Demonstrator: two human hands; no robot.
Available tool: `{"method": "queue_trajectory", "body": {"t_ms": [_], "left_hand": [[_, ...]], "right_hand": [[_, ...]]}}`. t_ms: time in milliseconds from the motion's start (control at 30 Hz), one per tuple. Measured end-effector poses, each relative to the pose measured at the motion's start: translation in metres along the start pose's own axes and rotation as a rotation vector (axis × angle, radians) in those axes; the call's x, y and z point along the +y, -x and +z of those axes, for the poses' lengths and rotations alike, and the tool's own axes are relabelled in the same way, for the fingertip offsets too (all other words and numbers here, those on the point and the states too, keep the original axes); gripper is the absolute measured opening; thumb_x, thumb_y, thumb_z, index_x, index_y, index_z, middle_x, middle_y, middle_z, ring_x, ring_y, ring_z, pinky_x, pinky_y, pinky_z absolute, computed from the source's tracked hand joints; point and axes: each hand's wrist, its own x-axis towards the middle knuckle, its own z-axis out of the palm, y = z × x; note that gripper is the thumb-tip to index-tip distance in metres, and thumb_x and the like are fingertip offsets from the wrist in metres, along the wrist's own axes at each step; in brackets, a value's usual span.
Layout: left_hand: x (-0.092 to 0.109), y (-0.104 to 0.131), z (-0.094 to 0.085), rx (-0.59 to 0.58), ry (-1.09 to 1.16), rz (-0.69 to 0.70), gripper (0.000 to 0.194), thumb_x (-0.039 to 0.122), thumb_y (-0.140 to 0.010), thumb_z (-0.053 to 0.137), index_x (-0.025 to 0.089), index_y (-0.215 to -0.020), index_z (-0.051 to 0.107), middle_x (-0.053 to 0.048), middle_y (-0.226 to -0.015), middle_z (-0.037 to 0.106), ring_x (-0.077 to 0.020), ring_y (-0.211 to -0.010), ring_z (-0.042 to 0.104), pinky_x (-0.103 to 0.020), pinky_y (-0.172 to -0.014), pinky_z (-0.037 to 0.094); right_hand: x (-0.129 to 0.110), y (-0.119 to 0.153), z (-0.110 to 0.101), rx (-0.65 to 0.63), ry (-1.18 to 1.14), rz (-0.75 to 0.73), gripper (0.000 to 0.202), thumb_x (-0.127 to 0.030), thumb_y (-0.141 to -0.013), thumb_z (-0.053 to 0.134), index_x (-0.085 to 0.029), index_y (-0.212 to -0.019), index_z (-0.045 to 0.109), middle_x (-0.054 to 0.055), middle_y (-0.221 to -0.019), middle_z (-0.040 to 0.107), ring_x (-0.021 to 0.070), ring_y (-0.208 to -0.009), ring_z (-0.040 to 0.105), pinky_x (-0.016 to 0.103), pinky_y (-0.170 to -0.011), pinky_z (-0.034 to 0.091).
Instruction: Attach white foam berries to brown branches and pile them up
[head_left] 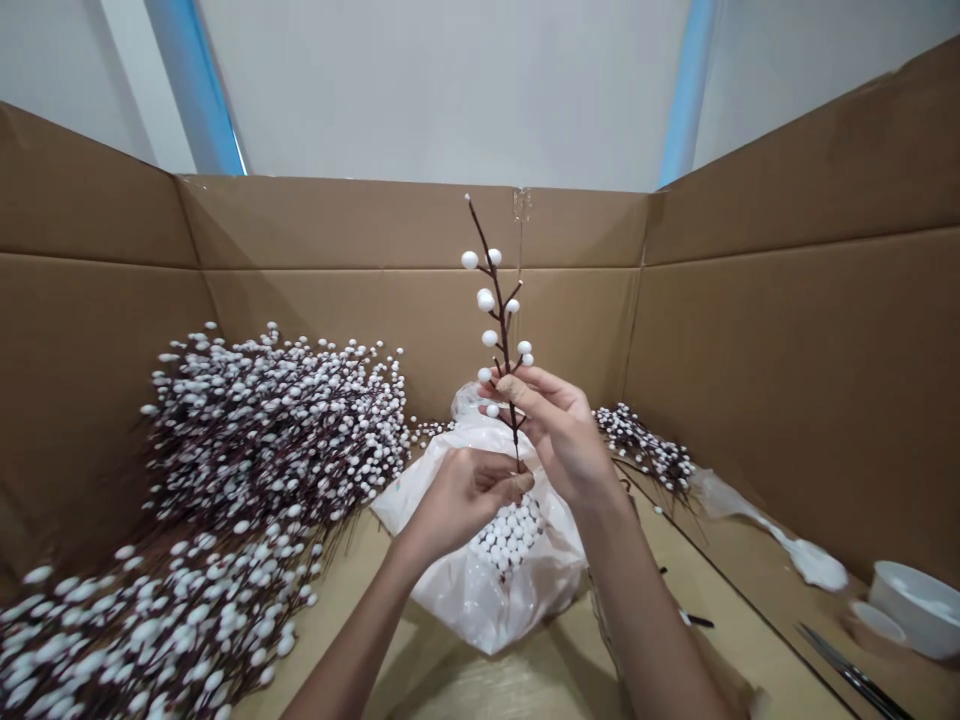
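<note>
Pinching the white-berry branch (504, 330) by its base, the left hand (466, 500) holds it nearly upright above a plastic bag (487, 620) of white berries (510, 537). The right hand (564, 432) grips it higher, between thumb and fingers.

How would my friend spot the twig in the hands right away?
Find the cardboard wall at the back, then the white bag in front of it. Over the bag, the left hand and right hand hold one brown twig. It is held nearly upright, with few white berries and a berry-free top tip, while other twigs crowd into bunches.
</note>
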Motion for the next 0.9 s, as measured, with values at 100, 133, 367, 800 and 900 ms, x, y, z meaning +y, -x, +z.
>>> {"method": "queue_trajectory", "body": {"t_ms": [100, 133, 367, 800, 900], "left_hand": [[-0.002, -0.001, 0.003, -0.014, 0.013, -0.007, 0.024, 0.025, -0.076, 0.053, 0.014, -0.055, 0.053, 0.002, -0.054, 0.047, -0.0102, -0.053, 0.044, -0.023, -0.052, 0.037], [-0.003, -0.002, 0.004, -0.020, 0.014, -0.010, 0.022, 0.023, -0.075, 0.053, 0.014, -0.055, 0.052, 0.002, -0.054, 0.046, -0.0097, -0.052, 0.043, -0.023, -0.052, 0.035], [-0.003, -0.004, 0.004, -0.060, -0.041, -0.070, 0.015, 0.021, -0.073, 0.052, 0.014, -0.062, 0.057, -0.001, -0.060, 0.056, -0.0121, -0.057, 0.051, -0.023, -0.053, 0.037], [-0.068, -0.017, -0.008, -0.298, -0.524, -0.206, 0.015, 0.017, -0.073, 0.053, 0.014, -0.083, 0.065, -0.002, -0.069, 0.062, -0.0143, -0.060, 0.051, -0.023, -0.053, 0.035], [-0.081, -0.020, 0.011, -0.300, -0.499, -0.184, 0.014, 0.009, -0.069, 0.052, 0.015, -0.072, 0.064, -0.001, -0.066, 0.061, -0.0143, -0.061, 0.051, -0.023, -0.057, 0.037]], "right_hand": [[0.002, 0.000, 0.000, 0.002, -0.029, 0.019, 0.009, -0.024, -0.064, 0.076, -0.022, -0.072, 0.073, 0.000, -0.081, 0.071, 0.0138, -0.077, 0.066, 0.028, -0.075, 0.052], [0.003, 0.000, 0.000, -0.001, -0.031, 0.024, 0.008, -0.022, -0.064, 0.076, -0.022, -0.071, 0.073, 0.000, -0.079, 0.071, 0.0128, -0.074, 0.065, 0.027, -0.072, 0.052], [0.006, 0.002, 0.005, -0.025, -0.042, 0.031, 0.003, -0.020, -0.065, 0.074, -0.019, -0.065, 0.071, -0.002, -0.066, 0.067, 0.0104, -0.064, 0.065, 0.023, -0.065, 0.054], [0.008, -0.001, 0.003, 0.001, 0.168, -0.019, 0.009, -0.026, -0.070, 0.068, -0.019, -0.074, 0.065, 0.001, -0.077, 0.068, 0.0177, -0.078, 0.068, 0.037, -0.081, 0.056], [0.008, -0.001, 0.003, -0.042, 0.171, 0.002, 0.009, -0.025, -0.071, 0.069, -0.018, -0.074, 0.065, 0.002, -0.076, 0.069, 0.0170, -0.078, 0.068, 0.036, -0.081, 0.055]]}}
